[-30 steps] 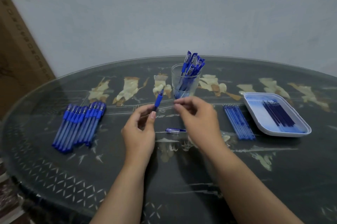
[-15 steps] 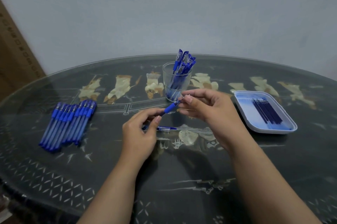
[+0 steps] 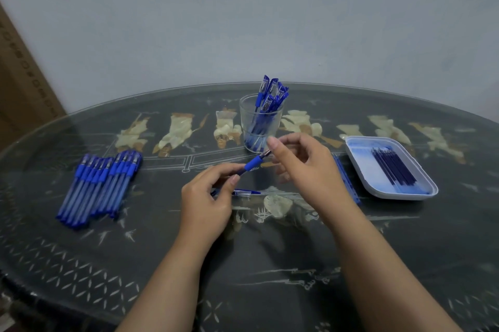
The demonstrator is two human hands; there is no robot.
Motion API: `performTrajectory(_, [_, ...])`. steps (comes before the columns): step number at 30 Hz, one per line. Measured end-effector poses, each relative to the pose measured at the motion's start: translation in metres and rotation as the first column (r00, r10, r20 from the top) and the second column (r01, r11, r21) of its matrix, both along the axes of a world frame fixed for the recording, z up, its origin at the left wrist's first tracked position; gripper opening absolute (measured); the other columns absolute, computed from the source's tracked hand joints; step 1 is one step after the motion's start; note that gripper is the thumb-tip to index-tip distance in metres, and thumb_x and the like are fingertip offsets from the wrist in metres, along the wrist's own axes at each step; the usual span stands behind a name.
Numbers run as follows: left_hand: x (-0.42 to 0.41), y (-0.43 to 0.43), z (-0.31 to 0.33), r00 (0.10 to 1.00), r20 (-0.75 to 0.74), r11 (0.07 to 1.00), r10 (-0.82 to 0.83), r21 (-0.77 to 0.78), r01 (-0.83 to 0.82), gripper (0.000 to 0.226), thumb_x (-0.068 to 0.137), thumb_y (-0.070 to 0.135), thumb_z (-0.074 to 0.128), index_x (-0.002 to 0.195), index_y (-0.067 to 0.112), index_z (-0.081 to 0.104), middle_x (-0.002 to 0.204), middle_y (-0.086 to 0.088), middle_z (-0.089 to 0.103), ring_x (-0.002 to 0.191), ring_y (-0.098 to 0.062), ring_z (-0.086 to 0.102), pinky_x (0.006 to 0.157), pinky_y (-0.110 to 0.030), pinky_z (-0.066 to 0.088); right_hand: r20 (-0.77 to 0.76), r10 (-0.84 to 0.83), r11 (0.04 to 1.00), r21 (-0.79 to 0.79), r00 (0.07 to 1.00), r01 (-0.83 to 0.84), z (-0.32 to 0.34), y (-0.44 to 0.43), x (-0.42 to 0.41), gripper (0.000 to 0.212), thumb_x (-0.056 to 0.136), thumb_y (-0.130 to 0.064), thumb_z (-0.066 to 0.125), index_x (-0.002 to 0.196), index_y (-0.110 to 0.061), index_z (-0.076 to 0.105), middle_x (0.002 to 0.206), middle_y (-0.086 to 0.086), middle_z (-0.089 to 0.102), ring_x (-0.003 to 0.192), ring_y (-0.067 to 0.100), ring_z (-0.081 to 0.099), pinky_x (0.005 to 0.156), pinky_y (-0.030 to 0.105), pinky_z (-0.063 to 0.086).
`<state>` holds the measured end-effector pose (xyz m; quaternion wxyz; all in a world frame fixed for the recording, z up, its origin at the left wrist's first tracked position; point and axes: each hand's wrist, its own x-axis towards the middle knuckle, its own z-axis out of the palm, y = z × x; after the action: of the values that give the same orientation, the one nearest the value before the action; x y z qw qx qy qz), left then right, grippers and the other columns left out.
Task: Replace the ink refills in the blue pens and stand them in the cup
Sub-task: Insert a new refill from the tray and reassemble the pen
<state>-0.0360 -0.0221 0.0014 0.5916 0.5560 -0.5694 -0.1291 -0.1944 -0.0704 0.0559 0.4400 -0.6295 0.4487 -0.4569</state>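
Refill step in hand: left hand (image 3: 205, 198) pinches pen (image 3: 252, 163) barrel; right hand (image 3: 306, 167) fingers pinch its tip. Next, probably: twist tip, barrel steady; cup (image 3: 260, 126) later.

The near glass of the table (image 3: 270, 264) between the two forearms lies open, as does the strip between the row of pens (image 3: 100, 185) at the left and the left hand (image 3: 208, 202). The front approach to the cup (image 3: 260, 126) is barred by the pen (image 3: 253, 164) slanting from the left hand's grip up to the right hand (image 3: 305, 167) at its tip, with a loose pen part (image 3: 243, 192) lying on the glass just below them. At the right, loose refills (image 3: 351, 188) lie just beside the tray (image 3: 363, 154), and leaning pens (image 3: 270, 94) crowd the right side of the cup's mouth, its left side open.
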Motion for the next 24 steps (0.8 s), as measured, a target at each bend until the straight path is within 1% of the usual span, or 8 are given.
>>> performTrajectory(4, [0.0005,0.0005,0.0003,1.000,0.011,1.000,-0.003,0.001,0.003,0.043,0.086,-0.005,0.065,0.094,0.037,0.070,0.097,0.022,0.070,0.092,0.002,0.066,0.081,-0.008,0.044,0.054,0.118,0.993,-0.003,0.992,-0.118,0.0028,0.0020,-0.0010,0.016,0.089,-0.008,0.067,0.100,-0.019,0.071,0.086,0.006,0.075,0.081,0.019,0.072,0.072,0.032,0.060])
performTrajectory(6, [0.0001,0.0008,0.0010,1.000,0.017,1.000,0.000,-0.005,0.000,0.044,0.086,-0.006,0.065,0.093,0.037,0.070,0.097,0.022,0.069,0.092,0.003,0.065,0.081,-0.006,0.043,0.010,0.072,0.997,-0.024,0.997,-0.072,0.0011,0.0026,0.0007,0.003,0.086,-0.013,0.072,0.087,-0.015,0.073,0.076,0.004,0.074,0.073,0.020,0.072,0.067,0.032,0.059])
performTrajectory(10, [-0.0003,0.0003,0.0000,1.000,0.015,1.000,0.001,-0.015,0.000,0.044,0.085,-0.006,0.065,0.093,0.038,0.069,0.096,0.021,0.070,0.091,0.002,0.066,0.081,-0.008,0.044,-0.076,-0.038,0.999,-0.042,0.996,0.035,-0.0016,0.0004,0.0011,0.023,0.078,-0.042,0.077,0.080,-0.020,0.070,0.074,0.003,0.072,0.072,0.023,0.070,0.067,0.037,0.059])
performTrajectory(14, [0.0000,-0.0009,-0.0005,1.000,0.010,1.000,0.015,-0.025,-0.015,0.043,0.085,-0.006,0.066,0.094,0.036,0.070,0.098,0.021,0.070,0.092,0.003,0.065,0.081,-0.007,0.044,0.033,0.088,0.995,-0.038,0.996,-0.087,0.0007,0.0011,-0.0003,0.016,0.088,-0.020,0.070,0.103,-0.024,0.070,0.087,0.005,0.075,0.078,0.021,0.072,0.070,0.033,0.058])
performTrajectory(16, [0.0004,-0.0001,-0.0010,1.000,0.004,0.999,0.015,-0.030,-0.015,0.041,0.085,-0.006,0.066,0.094,0.033,0.071,0.096,0.021,0.071,0.093,0.003,0.065,0.082,-0.006,0.044,0.029,0.122,0.992,-0.049,0.992,-0.120,0.0010,0.0011,-0.0001,0.017,0.088,-0.009,0.068,0.101,-0.019,0.072,0.084,0.005,0.075,0.077,0.019,0.073,0.073,0.035,0.060])
performTrajectory(18, [0.0012,0.0003,-0.0014,1.000,-0.002,0.999,0.016,-0.033,-0.016,0.039,0.085,-0.006,0.066,0.095,0.030,0.072,0.092,0.019,0.072,0.093,0.003,0.065,0.082,-0.006,0.044,0.033,0.105,0.994,-0.035,0.994,-0.103,0.0008,0.0016,0.0006,0.006,0.086,-0.012,0.071,0.091,-0.014,0.073,0.078,0.003,0.075,0.072,0.018,0.073,0.074,0.039,0.061])
performTrajectory(20, [0.0008,0.0003,-0.0010,1.000,0.003,0.999,0.013,-0.036,-0.013,0.036,0.084,-0.006,0.066,0.095,0.028,0.073,0.091,0.018,0.073,0.092,0.003,0.065,0.082,-0.007,0.044,0.022,0.055,0.998,-0.042,0.998,-0.054,0.0002,0.0017,0.0015,0.012,0.082,-0.024,0.076,0.084,-0.013,0.070,0.074,0.006,0.074,0.070,0.021,0.073,0.071,0.040,0.061])
performTrajectory(24, [0.0010,-0.0010,-0.0013,1.000,0.011,0.999,0.029,-0.042,-0.028,0.041,0.084,-0.004,0.067,0.095,0.035,0.071,0.096,0.021,0.071,0.092,0.002,0.066,0.082,-0.009,0.045,0.116,0.073,0.997,0.004,0.991,-0.074,0.0019,0.0021,0.0021,0.013,0.089,-0.027,0.068,0.096,-0.016,0.068,0.080,0.008,0.074,0.073,0.025,0.073,0.068,0.036,0.060])
